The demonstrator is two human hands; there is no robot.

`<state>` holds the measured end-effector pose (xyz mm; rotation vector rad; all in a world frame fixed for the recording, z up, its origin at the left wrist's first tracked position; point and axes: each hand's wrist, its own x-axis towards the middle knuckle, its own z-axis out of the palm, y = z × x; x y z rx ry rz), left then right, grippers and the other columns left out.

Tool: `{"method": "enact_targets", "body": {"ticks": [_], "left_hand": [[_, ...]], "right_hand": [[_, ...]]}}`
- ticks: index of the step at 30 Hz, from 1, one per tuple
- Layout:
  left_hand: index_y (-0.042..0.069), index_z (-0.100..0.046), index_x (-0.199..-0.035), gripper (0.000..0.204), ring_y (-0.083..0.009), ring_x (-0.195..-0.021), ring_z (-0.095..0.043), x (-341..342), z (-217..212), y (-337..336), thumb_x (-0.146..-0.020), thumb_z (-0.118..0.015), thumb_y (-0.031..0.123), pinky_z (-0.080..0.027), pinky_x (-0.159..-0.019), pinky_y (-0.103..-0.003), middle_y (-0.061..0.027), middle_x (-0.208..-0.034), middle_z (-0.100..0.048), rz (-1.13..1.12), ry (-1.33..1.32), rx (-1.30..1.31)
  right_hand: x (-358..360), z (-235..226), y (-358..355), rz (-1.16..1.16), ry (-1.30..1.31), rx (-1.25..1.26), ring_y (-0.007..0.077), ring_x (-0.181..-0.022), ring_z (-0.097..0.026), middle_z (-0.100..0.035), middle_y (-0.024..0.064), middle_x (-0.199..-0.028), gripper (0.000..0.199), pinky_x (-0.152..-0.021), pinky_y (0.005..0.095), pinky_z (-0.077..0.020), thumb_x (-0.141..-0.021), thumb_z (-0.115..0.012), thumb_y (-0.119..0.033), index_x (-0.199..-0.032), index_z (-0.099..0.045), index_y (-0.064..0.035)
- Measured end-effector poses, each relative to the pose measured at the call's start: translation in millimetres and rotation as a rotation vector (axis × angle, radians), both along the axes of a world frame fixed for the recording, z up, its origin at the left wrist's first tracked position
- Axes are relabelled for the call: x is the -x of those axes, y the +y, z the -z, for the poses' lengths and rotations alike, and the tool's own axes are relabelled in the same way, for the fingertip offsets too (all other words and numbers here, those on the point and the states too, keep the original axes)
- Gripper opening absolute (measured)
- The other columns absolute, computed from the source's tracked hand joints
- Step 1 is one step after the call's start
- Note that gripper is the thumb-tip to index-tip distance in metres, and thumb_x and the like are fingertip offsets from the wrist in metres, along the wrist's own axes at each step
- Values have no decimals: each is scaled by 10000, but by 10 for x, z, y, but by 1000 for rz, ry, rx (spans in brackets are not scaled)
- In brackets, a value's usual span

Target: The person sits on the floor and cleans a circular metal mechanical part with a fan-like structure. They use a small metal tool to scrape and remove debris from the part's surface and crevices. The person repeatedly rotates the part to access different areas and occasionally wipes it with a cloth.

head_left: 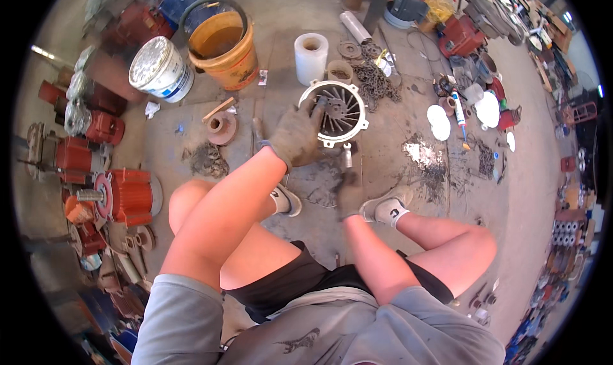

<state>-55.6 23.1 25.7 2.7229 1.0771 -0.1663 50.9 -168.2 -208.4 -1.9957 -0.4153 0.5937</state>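
On the floor between my feet is a round pale metal housing [359, 127] with lugs on its rim and dark radial fins inside. My left hand [295, 138], in a dirty work glove, closes over its near left edge, fingers reaching across the rim. Below the housing, my gloved right hand [349, 196] is blurred by motion and looks closed round a tool with a shiny metal end [347, 155]. The tool's kind is unclear and its grip is hidden. A dark handle [257, 129] lies just left of my left hand.
Beyond the housing stand a plastic-wrap roll [311, 60], a rusty chain [377, 81], an orange bucket [225, 58] and a white pail [163, 70]. A flanged rusty part [221, 128] lies left. An orange motor [131, 197] sits farther left; a sealant tube [458, 108] lies right.
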Motion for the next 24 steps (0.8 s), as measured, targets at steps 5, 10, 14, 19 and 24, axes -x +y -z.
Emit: {"method": "enact_targets", "body": {"ticks": [5,10,14,19,24], "left_hand": [[48,-384,-1719,1235,-480,-1502,-519,42,-252,-38,-822,-892,726,-501,-1145,-740,-245,-1747,-421,-27,-64,93],[71,-333,-1741,1267,-434,-1600,-422,6,-151,-64,-824,-887,748,-474,-1182,-747,-205,-1769,-399,-40,-108,89],[72,-307,-1750,1307,-424,-1583,-438,51,-83,-38,-809,-886,770,-474,-1142,-790,-194,-1746,-423,-38,-52,61],[56,-360,-1724,1313,-441,-1468,-549,15,-147,-110,-793,-841,847,-493,-1046,-810,-180,-1717,-464,-97,-41,13],[87,-435,-1688,1176,-443,-1296,-626,31,-37,-107,-803,-908,701,-522,-1127,-537,-223,-1682,-470,-23,-199,-134]], "right_hand": [[119,-94,-13,-99,296,-45,304,-793,-791,-783,174,-911,507,-745,468,-599,-1175,-551,-465,-1261,-714,7],[-689,-130,-304,-259,297,-29,200,-682,-733,-753,105,-854,591,-655,398,-587,-1171,-558,-555,-1165,-735,9],[-1359,-696,-66,-538,145,246,205,-674,-714,-745,93,-829,620,-654,393,-580,-1160,-577,-582,-1058,-757,2],[-1621,-1148,260,-772,-37,444,257,-735,-763,-788,155,-894,688,-740,434,-604,-1144,-556,-646,-1140,-806,-5],[-1853,-1275,406,-916,-302,540,303,-812,-808,-816,199,-948,763,-839,473,-622,-1126,-518,-712,-1233,-833,-25]]}}
